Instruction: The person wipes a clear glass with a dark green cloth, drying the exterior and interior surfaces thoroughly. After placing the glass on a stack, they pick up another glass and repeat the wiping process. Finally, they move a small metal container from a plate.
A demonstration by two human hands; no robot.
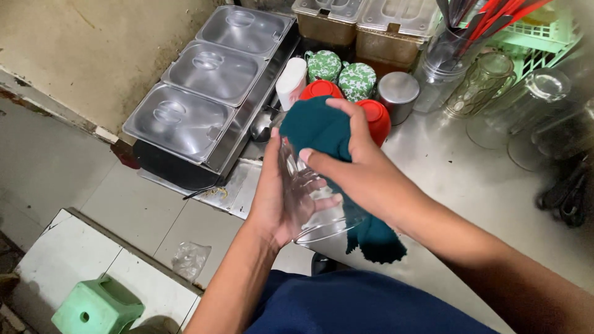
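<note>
glass (312, 198) lies tilted, mouth near | your left hand (272, 198) fingers cup it | right hand (359, 167) fingers pinch green cloth (322, 127) over its far base

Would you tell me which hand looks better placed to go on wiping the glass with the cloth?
The right hand, probably: it grips the dark green cloth against the top of the clear glass. The left hand cradles the glass from below, so it seems suited to steadying it.
</note>
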